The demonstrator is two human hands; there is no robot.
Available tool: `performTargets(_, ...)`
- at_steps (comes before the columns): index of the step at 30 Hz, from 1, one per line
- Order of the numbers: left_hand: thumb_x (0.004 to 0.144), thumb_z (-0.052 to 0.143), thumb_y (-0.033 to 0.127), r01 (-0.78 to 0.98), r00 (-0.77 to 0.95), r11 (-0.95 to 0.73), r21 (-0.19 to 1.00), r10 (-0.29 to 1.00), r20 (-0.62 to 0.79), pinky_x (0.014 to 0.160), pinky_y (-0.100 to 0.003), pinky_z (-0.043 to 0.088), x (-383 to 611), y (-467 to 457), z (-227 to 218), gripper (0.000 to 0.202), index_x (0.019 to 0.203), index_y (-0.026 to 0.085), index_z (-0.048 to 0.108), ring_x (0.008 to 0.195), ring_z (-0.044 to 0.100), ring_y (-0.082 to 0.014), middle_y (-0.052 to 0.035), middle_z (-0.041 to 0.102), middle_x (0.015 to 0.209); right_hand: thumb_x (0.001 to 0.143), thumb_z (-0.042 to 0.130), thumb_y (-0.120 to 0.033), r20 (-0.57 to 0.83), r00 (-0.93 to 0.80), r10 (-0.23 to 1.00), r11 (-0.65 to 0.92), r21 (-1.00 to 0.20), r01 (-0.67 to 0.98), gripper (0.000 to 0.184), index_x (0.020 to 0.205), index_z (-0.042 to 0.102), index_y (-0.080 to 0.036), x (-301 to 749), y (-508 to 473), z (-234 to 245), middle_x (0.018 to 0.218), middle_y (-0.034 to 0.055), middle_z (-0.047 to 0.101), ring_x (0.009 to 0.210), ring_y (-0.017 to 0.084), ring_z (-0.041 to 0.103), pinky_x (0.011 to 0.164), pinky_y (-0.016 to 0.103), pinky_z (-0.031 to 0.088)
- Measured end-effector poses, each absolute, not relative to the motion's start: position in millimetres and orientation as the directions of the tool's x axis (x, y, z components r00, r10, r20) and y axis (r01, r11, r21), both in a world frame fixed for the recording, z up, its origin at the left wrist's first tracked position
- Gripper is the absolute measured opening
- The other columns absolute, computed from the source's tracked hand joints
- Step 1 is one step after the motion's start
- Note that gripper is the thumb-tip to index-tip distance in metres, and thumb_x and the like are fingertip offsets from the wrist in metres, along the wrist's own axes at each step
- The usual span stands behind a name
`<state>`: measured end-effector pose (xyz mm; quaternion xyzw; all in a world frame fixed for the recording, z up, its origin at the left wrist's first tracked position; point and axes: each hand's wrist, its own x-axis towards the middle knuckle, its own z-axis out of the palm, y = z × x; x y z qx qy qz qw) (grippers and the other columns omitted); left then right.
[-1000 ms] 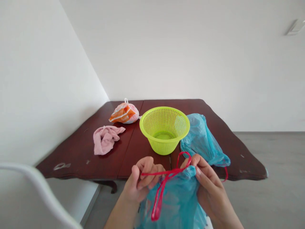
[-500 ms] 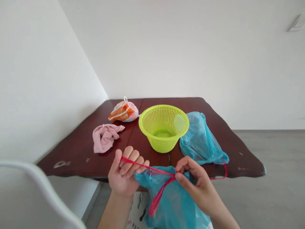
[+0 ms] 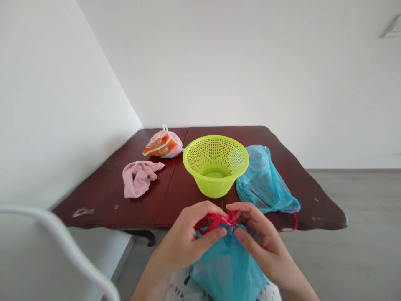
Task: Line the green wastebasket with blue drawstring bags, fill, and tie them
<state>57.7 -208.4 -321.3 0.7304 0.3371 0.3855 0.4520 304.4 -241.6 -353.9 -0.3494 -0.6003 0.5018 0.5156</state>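
The person's left hand (image 3: 188, 239) and right hand (image 3: 263, 239) meet just off the near edge of the dark wooden tabletop (image 3: 175, 205). Straight ahead, a lime-green plastic basket (image 3: 215, 165) blocks the way. To its right, a loose blue plastic bag (image 3: 261, 179) lies against it and reaches toward the right edge. Left of the basket, a lane of open wood runs to the far edge, between it and a pink cloth (image 3: 138, 179). The lane pinches at an orange-and-white plastic bag (image 3: 163, 144), just beside the basket's rim. A white chair back (image 3: 59, 246) stands in the way low on the left, and a white wall (image 3: 62, 104) closes off the table's left side.
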Motion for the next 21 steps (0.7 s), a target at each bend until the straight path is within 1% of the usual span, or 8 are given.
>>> performTargets(3, 0.113, 0.084, 0.040, 0.083, 0.443, -0.362, 0.928, 0.848, 0.291, 0.084, -0.029, 0.052, 61, -207, -332, 0.019, 0.110, 0.022, 0.085, 0.091, 0.073, -0.0195, -0.0059, 0.082, 0.101, 0.118, 0.078, -0.035, 0.309, -0.202, 0.929, 0.298, -0.951, -0.086, 0.045, 0.162, 0.068, -0.039, 301, -242, -354, 0.121, 0.0055, 0.078, 0.107, 0.020, 0.075, 0.097, 0.031, 0.064)
performTargets(7, 0.124, 0.062, 0.051, -0.217, 0.270, -0.291, 0.932, 0.899, 0.344, 0.076, -0.028, 0.049, 65, -209, -350, 0.043, 0.100, 0.019, 0.079, 0.084, 0.066, -0.0179, -0.0063, 0.073, 0.095, 0.115, 0.081, -0.029, 0.372, -0.123, 0.920, 0.366, -0.928, -0.069, 0.051, 0.161, 0.063, -0.040, 298, -242, -357, 0.099, -0.0022, 0.071, 0.089, 0.016, 0.070, 0.081, 0.026, 0.059)
performTargets(9, 0.127, 0.050, 0.051, -0.357, 0.151, -0.253, 0.899, 0.934, 0.323, 0.071, -0.028, 0.049, 67, -209, -353, 0.051, 0.096, 0.019, 0.074, 0.080, 0.064, -0.0171, -0.0055, 0.068, 0.092, 0.113, 0.082, -0.028, 0.383, -0.070, 0.921, 0.384, -0.923, -0.008, 0.040, 0.150, 0.069, -0.037, 298, -240, -358, 0.098, -0.0022, 0.070, 0.088, 0.016, 0.070, 0.079, 0.025, 0.058)
performTargets(12, 0.127, 0.052, 0.050, -0.443, 0.059, -0.251, 0.861, 0.950, 0.308, 0.066, -0.026, 0.047, 67, -208, -354, 0.050, 0.089, 0.020, 0.066, 0.071, 0.057, -0.0150, -0.0016, 0.059, 0.080, 0.113, 0.078, -0.027, 0.394, -0.018, 0.919, 0.392, -0.910, 0.131, 0.007, 0.119, 0.077, -0.029, 298, -237, -362, 0.099, 0.0013, 0.073, 0.090, 0.018, 0.070, 0.079, 0.028, 0.058)
performTargets(14, 0.126, 0.055, 0.053, -0.458, 0.094, -0.214, 0.863, 0.954, 0.286, 0.060, -0.024, 0.043, 64, -208, -355, 0.050, 0.090, 0.020, 0.064, 0.062, 0.048, -0.0130, 0.0025, 0.048, 0.072, 0.113, 0.075, -0.026, 0.387, -0.003, 0.922, 0.379, -0.901, 0.209, 0.006, 0.107, 0.076, -0.026, 297, -234, -364, 0.095, 0.0021, 0.073, 0.086, 0.018, 0.069, 0.076, 0.029, 0.056)
performTargets(17, 0.121, 0.060, 0.068, -0.414, 0.250, -0.070, 0.908, 0.950, 0.187, 0.049, -0.021, 0.025, 60, -209, -356, 0.054, 0.096, 0.021, 0.066, 0.054, 0.027, -0.0096, 0.0077, 0.036, 0.068, 0.115, 0.073, -0.029, 0.381, 0.051, 0.923, 0.362, -0.907, 0.218, 0.009, 0.108, 0.077, -0.025, 295, -231, -365, 0.091, 0.0012, 0.072, 0.081, 0.017, 0.066, 0.072, 0.029, 0.052)
performTargets(19, 0.115, 0.065, 0.077, -0.319, 0.345, -0.006, 0.948, 0.931, 0.122, 0.050, -0.021, 0.020, 55, -210, -355, 0.059, 0.104, 0.020, 0.070, 0.056, 0.025, -0.0089, 0.0078, 0.038, 0.070, 0.117, 0.072, -0.031, 0.401, 0.108, 0.910, 0.381, -0.910, 0.162, 0.010, 0.110, 0.076, -0.025, 294, -230, -363, 0.095, 0.0018, 0.072, 0.083, 0.017, 0.066, 0.074, 0.029, 0.053)
performTargets(21, 0.112, 0.070, 0.079, -0.214, 0.429, 0.036, 0.976, 0.901, 0.061, 0.053, -0.022, 0.022, 49, -209, -352, 0.060, 0.117, 0.019, 0.076, 0.060, 0.030, -0.0097, 0.0053, 0.047, 0.074, 0.118, 0.072, -0.032, 0.438, 0.161, 0.884, 0.427, -0.899, 0.101, 0.010, 0.110, 0.076, -0.027, 295, -230, -360, 0.103, 0.0031, 0.071, 0.094, 0.018, 0.068, 0.082, 0.029, 0.056)
